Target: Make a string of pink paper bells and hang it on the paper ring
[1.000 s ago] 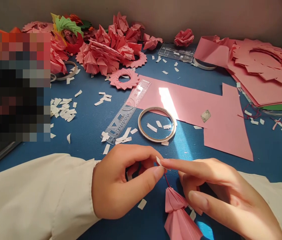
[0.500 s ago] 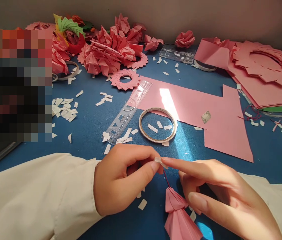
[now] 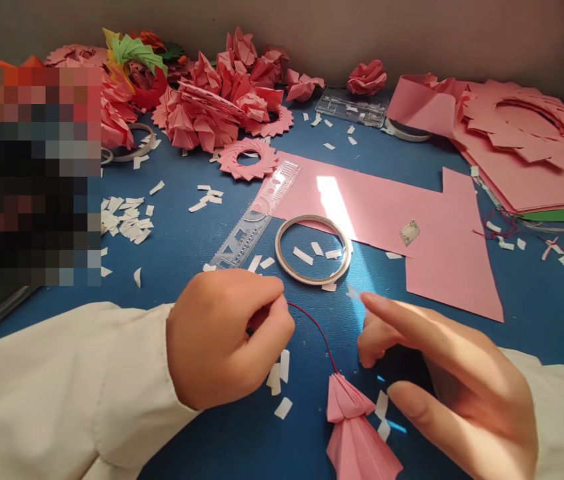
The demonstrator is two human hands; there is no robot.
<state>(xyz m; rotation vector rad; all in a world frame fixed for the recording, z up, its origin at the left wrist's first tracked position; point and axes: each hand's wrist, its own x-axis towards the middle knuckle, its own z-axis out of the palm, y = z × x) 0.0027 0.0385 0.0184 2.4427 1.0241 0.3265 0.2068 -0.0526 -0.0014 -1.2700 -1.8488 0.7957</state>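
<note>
My left hand (image 3: pixel 229 340) is closed in a pinch on a thin dark red string (image 3: pixel 316 322). From there the string curves down to a folded pink paper piece (image 3: pixel 357 427), two pleated tiers lying at the bottom centre. Right of it, my right hand (image 3: pixel 457 373) has thumb and forefinger well apart. A small whitish scrap (image 3: pixel 353 292), seemingly of tape, clings to that forefingertip. Just beyond my hands lies a roll of tape (image 3: pixel 281 250) on its side. A clear plastic ruler (image 3: pixel 239 243) rests behind my left hand, partly over a cut pink paper sheet (image 3: pixel 377 207).
White paper scraps (image 3: pixel 129 220) litter the blue table (image 3: pixel 172 240). Folded pink paper flowers (image 3: pixel 212 100) are heaped at the back. A pink paper ring (image 3: pixel 232 160) lies before them. At the right sits a large pink ring (image 3: pixel 492 133) on stacked sheets. A pixelated patch covers the left.
My hands have moved apart. The left has drawn back leftward with the string, and the right forefinger has come away with the whitish scrap on its tip.
</note>
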